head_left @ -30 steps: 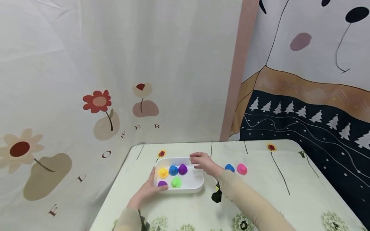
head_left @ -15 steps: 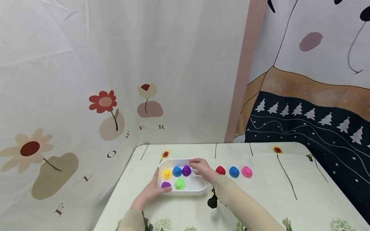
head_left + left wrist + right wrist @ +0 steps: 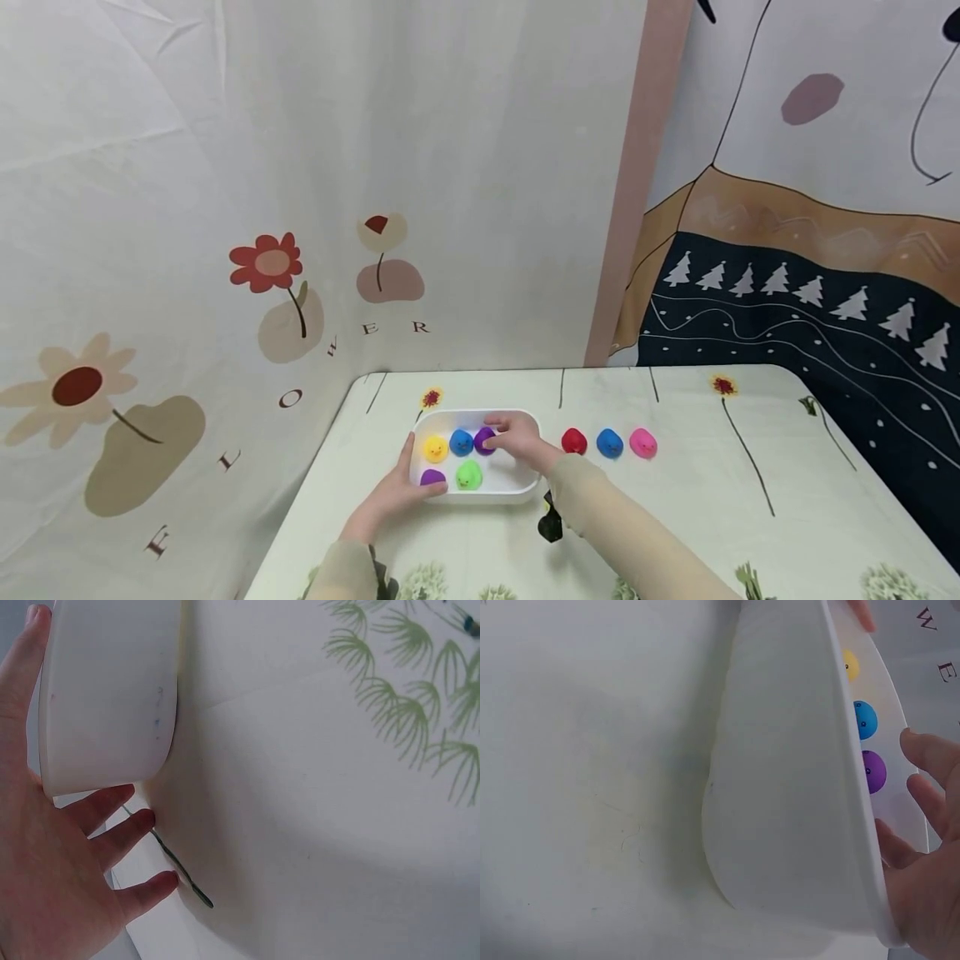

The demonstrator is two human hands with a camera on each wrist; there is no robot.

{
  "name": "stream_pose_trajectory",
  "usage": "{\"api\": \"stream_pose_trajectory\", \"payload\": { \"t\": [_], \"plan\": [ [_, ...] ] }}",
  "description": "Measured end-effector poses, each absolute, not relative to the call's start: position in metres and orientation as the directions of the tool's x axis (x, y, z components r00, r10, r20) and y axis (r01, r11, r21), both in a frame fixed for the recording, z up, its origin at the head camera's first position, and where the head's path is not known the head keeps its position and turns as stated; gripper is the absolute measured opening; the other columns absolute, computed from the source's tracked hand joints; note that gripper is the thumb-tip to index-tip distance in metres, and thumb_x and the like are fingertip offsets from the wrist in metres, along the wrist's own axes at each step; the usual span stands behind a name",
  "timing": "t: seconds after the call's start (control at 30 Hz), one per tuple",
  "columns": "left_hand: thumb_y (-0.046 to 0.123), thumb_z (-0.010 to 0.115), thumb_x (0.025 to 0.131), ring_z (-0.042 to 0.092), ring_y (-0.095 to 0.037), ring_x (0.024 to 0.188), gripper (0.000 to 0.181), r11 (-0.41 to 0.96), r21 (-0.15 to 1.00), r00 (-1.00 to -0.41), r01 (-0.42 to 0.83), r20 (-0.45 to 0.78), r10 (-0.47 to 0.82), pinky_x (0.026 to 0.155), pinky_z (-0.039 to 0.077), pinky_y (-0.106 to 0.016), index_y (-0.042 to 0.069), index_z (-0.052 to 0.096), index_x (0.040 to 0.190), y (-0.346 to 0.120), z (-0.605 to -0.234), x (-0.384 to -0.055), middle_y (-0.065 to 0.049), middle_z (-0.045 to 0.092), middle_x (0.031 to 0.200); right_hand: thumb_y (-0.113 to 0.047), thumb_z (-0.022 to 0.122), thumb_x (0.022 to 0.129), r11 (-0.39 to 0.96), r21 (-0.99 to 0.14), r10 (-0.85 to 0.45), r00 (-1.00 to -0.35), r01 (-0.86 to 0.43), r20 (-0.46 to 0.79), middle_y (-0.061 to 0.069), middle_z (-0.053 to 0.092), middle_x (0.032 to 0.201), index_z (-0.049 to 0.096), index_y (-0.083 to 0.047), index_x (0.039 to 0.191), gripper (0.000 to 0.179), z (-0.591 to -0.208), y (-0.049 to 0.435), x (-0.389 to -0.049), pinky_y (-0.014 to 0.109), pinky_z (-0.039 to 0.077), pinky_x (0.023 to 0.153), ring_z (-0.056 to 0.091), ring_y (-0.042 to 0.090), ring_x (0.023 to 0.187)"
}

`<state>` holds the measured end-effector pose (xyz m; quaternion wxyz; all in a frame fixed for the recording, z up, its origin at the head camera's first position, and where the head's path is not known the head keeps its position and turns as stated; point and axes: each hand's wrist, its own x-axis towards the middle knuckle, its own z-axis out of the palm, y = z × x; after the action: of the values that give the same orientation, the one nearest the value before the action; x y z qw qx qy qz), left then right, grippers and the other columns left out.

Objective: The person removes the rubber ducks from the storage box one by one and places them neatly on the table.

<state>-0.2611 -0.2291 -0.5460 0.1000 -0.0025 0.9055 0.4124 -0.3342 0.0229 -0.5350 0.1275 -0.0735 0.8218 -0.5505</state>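
Observation:
On the table stands a white tray (image 3: 487, 498) holding small round chick-like toys: yellow (image 3: 435, 449), blue (image 3: 461, 442), purple (image 3: 483, 440), green (image 3: 468, 475) and a second purple one (image 3: 432, 477) at the near left. My left hand (image 3: 396, 493) grips the tray's left end, thumb over the near rim and fingers spread along the outer wall (image 3: 109, 712). Inside the right end, my right hand (image 3: 519, 439) reaches over the far rim area with loosely bent, parted fingers. In the head view its fingertips overlap the purple toy; the right wrist view shows that toy (image 3: 874, 772) just beyond them.
Right of the tray, a red toy (image 3: 573, 441), a blue toy (image 3: 610, 443) and a pink toy (image 3: 642, 443) stand in a row on the flower-patterned tablecloth (image 3: 675, 492). A black wrist device (image 3: 551, 523) hangs under the right sleeve. Printed curtains rise behind the table.
My right hand has moved down from the far rim to the purple toy. The red toy, hidden behind the arm a second ago, shows now. My left hand stays on the tray.

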Motion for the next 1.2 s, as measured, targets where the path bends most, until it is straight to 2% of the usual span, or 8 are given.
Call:
{"api": "stream_pose_trajectory", "payload": {
  "t": [0.17, 0.5, 0.87, 1.2],
  "plan": [
    [0.048, 0.078, 0.077, 0.027, -0.051, 0.136, 0.119, 0.662, 0.745, -0.979, -0.088, -0.186, 0.078, 0.107, 0.024, -0.065, 0.015, -0.003, 0.157, -0.2296, -0.5476, -0.2615, -0.030, 0.023, 0.153, -0.011, 0.074, 0.084, 0.400, -0.916, -0.323, -0.940, -0.032, -0.108, 0.017, 0.060, 0.128, 0.061, -0.005, 0.130, 0.048, -0.5366, 0.0226, -0.3323, 0.053, 0.043, 0.098, 0.051, 0.038, 0.119],
    [0.048, 0.078, 0.078, 0.026, -0.051, 0.137, 0.118, 0.653, 0.752, -0.978, -0.093, -0.191, 0.081, 0.107, 0.024, -0.066, 0.015, -0.003, 0.157, -0.2274, -0.5432, -0.2605, -0.029, 0.022, 0.154, -0.007, 0.073, 0.084, 0.442, -0.886, -0.394, -0.918, -0.140, -0.051, 0.017, 0.054, 0.137, 0.056, -0.001, 0.134, 0.052, -0.5356, 0.0223, -0.3298, 0.057, 0.029, 0.109, 0.041, 0.040, 0.132],
    [0.048, 0.078, 0.078, 0.026, -0.051, 0.136, 0.118, 0.655, 0.749, -0.979, -0.098, -0.191, 0.073, 0.107, 0.024, -0.066, 0.013, -0.003, 0.156, -0.2280, -0.5430, -0.2599, -0.030, 0.021, 0.154, -0.008, 0.072, 0.085, 0.504, -0.839, -0.443, -0.895, -0.205, -0.048, 0.018, 0.052, 0.139, 0.055, -0.003, 0.136, 0.054, -0.5386, 0.0206, -0.3282, 0.052, 0.030, 0.110, 0.042, 0.038, 0.132],
    [0.049, 0.078, 0.077, 0.026, -0.051, 0.137, 0.118, 0.650, 0.754, -0.979, -0.097, -0.191, 0.075, 0.106, 0.024, -0.066, 0.014, -0.003, 0.157, -0.2288, -0.5449, -0.2603, -0.028, 0.021, 0.154, -0.002, 0.072, 0.082, 0.505, -0.846, -0.385, -0.922, -0.171, -0.043, 0.018, 0.059, 0.129, 0.063, -0.002, 0.125, 0.045, -0.5383, 0.0184, -0.3255, 0.053, 0.034, 0.108, 0.047, 0.038, 0.126]
  ]
}}
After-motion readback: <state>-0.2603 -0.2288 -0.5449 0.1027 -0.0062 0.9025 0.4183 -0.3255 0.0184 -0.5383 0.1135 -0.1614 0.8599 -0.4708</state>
